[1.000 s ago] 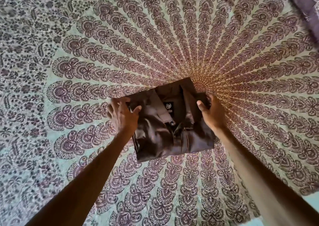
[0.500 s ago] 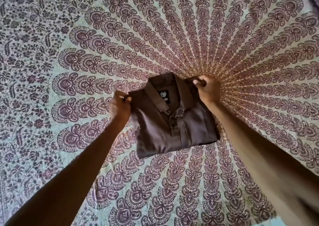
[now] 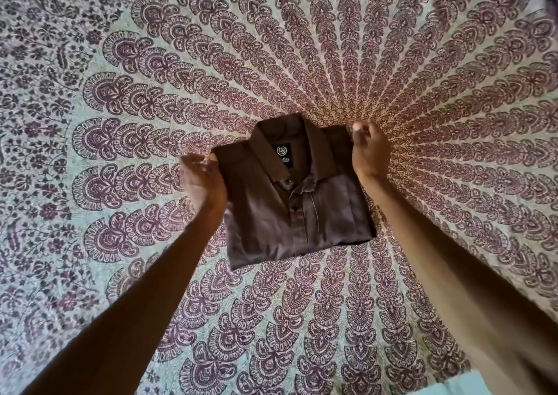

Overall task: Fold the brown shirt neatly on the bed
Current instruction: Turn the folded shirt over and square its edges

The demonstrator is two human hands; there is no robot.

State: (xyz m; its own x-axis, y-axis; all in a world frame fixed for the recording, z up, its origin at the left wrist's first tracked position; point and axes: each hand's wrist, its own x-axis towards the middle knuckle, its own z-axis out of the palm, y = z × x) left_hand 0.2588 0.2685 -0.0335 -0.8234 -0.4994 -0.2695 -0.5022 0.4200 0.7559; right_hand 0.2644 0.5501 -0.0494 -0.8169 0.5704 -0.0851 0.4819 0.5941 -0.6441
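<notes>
Both the left hand (image 3: 203, 183) and right hand (image 3: 369, 150) pinch the folded shirt's (image 3: 296, 201) shoulders; uneven tugging could skew it on the bed (image 3: 120, 93).

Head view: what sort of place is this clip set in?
Most likely a bedroom at home, seen from above a bed. A printed bedspread with a radiating mandala pattern fills the view, a folded brown shirt lies on it, and bare hands grip its shoulders. No walls or furniture show.
</notes>
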